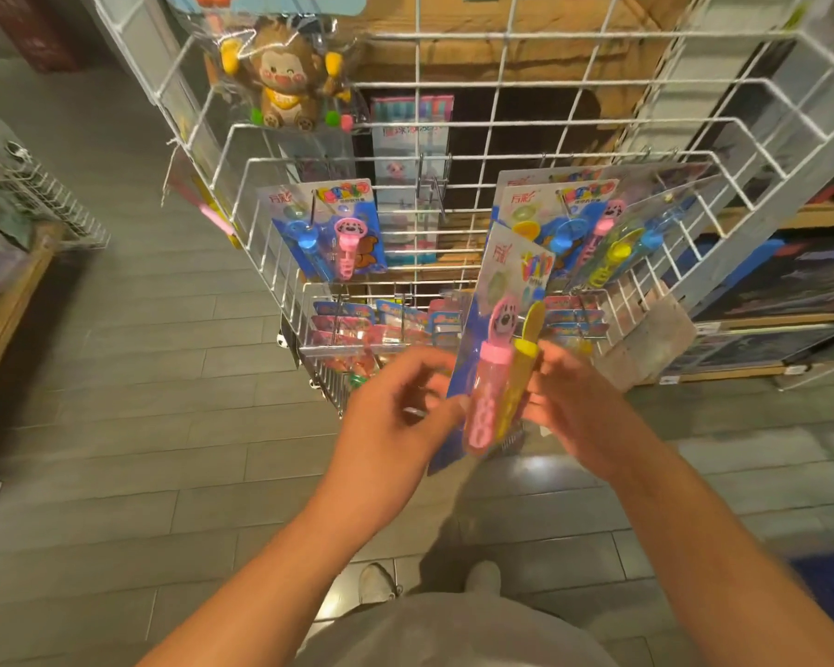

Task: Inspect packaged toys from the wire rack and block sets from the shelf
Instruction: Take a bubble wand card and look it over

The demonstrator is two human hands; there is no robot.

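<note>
A toy pack point(494, 349), a blue card with a pink and a yellow tube, is held in front of the wire rack point(453, 151). The right hand point(578, 406) has its grip clamped on the pack's right edge; the left hand point(396, 411) pinches its left edge. More packs point(331, 233) hang on the rack behind, a monkey toy point(282, 84) above them.

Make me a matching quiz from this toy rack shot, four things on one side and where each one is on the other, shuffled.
Things:
1. monkey toy
2. bubble wand pack
3. single blue card pack
4. shoes

Places:
A. on the floor at the bottom of the view
B. hanging at the rack's top left
C. held between the left hand and right hand
D. hanging at the rack's middle left

Pairs: 1-B, 2-C, 3-D, 4-A
</note>
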